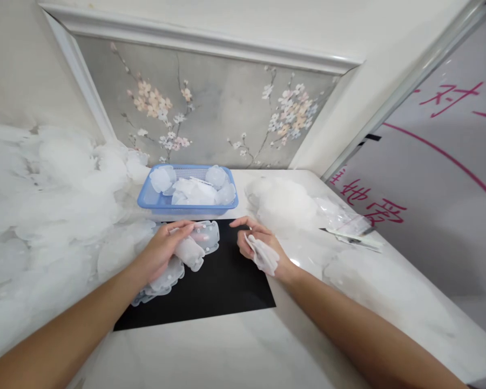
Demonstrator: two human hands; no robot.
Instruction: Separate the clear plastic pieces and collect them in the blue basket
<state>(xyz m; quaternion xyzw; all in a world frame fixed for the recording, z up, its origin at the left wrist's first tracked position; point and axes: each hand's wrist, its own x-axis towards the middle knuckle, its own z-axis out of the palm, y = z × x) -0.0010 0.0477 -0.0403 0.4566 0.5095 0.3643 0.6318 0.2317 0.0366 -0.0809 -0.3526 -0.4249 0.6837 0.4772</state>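
Over the left part of the black mat (222, 281), my left hand (166, 246) grips a frosted, translucent piece (207, 236) with a wavy edge and small round dots. A whiter folded piece (191, 254) lies against its fingers. Beneath that hand, more frosted pieces (168, 275) overlap in a loose stack. At the mat's right edge, my right hand (263, 243) has its lower fingers curled round a small bundle of thin white pieces (263, 256). Its index finger points left, toward my left hand, with a gap between the two hands.
Behind the mat stands a blue plastic basket (146, 199) holding several frosted pieces. A big heap of such pieces (44, 216) covers the left side. To the right lie another white pile (285, 202) and clear plastic bags (340, 216). A whiteboard (441, 216) borders the table's right side.
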